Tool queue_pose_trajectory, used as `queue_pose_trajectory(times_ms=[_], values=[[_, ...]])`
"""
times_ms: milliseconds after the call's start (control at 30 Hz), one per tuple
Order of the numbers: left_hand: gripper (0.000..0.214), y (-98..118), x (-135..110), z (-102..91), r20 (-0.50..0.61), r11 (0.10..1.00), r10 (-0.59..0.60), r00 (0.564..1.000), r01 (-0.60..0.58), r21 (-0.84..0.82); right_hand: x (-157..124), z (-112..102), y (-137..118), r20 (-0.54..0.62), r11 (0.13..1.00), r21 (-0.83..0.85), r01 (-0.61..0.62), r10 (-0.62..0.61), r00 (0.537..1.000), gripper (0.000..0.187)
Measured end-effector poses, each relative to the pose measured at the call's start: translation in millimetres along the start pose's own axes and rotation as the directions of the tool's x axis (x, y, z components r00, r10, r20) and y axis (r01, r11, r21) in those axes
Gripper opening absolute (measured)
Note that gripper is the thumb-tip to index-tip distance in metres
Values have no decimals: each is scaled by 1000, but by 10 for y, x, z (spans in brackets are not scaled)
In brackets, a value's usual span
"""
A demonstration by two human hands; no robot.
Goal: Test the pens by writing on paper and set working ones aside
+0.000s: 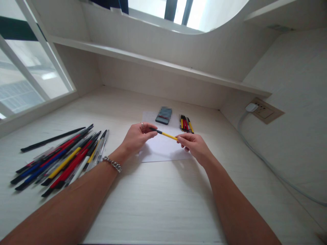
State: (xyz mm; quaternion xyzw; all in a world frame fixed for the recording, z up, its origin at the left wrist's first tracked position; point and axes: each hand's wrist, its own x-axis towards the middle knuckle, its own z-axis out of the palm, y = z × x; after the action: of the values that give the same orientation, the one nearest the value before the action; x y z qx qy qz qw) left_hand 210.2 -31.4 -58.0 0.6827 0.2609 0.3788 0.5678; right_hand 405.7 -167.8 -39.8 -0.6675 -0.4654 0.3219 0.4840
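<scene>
Between my two hands a yellow pen (169, 136) with a black front part is held level over a white sheet of paper (158, 154). My left hand (136, 137) pinches its black end between thumb and fingers. At the yellow end, my right hand (194, 144) grips with thumb and fingertips. A large pile of pens (66, 160) in red, blue, yellow, black, white and clear lies on the desk left of my left forearm. Beyond my right hand lies a small group of pens (184, 124), yellow, red and black.
A phone-like dark device (163, 117), partly blurred, lies at the paper's far edge. On the right wall, a white plug with a grey cable (242, 136) sits in a socket plate (267, 110). A shelf edge (163, 64) crosses above the back of the desk.
</scene>
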Motion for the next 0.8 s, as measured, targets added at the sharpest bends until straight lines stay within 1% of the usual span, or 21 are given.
queue_pose_trajectory(times_ms=[100, 167, 233, 300, 333, 367, 400, 433, 467, 500, 533, 633, 700, 800], values=[[28, 27, -19, 4, 18, 999, 13, 1000, -13, 34, -58, -76, -57, 90, 974, -210, 84, -66, 994, 24], [32, 48, -32, 12, 39, 997, 25, 999, -28, 79, -80, -109, -96, 106, 930, -335, 153, -124, 987, 21], [42, 61, -39, 19, 57, 992, 28, 998, -35, 122, -70, -167, -99, 67, 882, -433, 188, -177, 982, 20], [51, 60, -41, 23, 79, 986, 8, 997, -21, 164, -21, -278, -41, -57, 850, -501, 163, -221, 974, 21], [52, 52, -41, 23, 95, 982, -10, 995, -8, 187, 17, -354, 13, -180, 848, -519, 104, -227, 957, 23], [50, 42, -40, 24, 113, 977, -30, 993, 5, 214, 62, -438, 79, -318, 856, -517, 18, -212, 924, 27], [48, 29, -41, 24, 132, 969, -47, 990, 13, 247, 111, -524, 154, -438, 860, -505, -73, -183, 880, 30], [45, 16, -42, 24, 149, 959, -58, 987, 13, 283, 160, -605, 231, -546, 857, -489, -164, -154, 823, 33], [43, 4, -45, 24, 163, 948, -62, 985, 8, 317, 209, -674, 306, -617, 846, -477, -240, -128, 777, 34], [40, -6, -48, 24, 175, 938, -64, 982, -1, 348, 255, -725, 374, -652, 836, -461, -299, -90, 753, 35], [39, -14, -51, 23, 186, 927, -65, 980, -9, 374, 297, -756, 429, -665, 825, -451, -341, -55, 745, 35], [35, -20, -61, 20, 210, 908, -82, 974, -14, 418, 394, -726, 515, -669, 740, -492, -459, 17, 743, 32], [34, -15, -65, 20, 217, 903, -92, 972, -10, 429, 435, -650, 518, -663, 686, -520, -509, 52, 747, 31], [33, -7, -67, 25, 217, 899, -99, 971, -6, 438, 461, -561, 503, -628, 644, -567, -513, 66, 776, 33]])
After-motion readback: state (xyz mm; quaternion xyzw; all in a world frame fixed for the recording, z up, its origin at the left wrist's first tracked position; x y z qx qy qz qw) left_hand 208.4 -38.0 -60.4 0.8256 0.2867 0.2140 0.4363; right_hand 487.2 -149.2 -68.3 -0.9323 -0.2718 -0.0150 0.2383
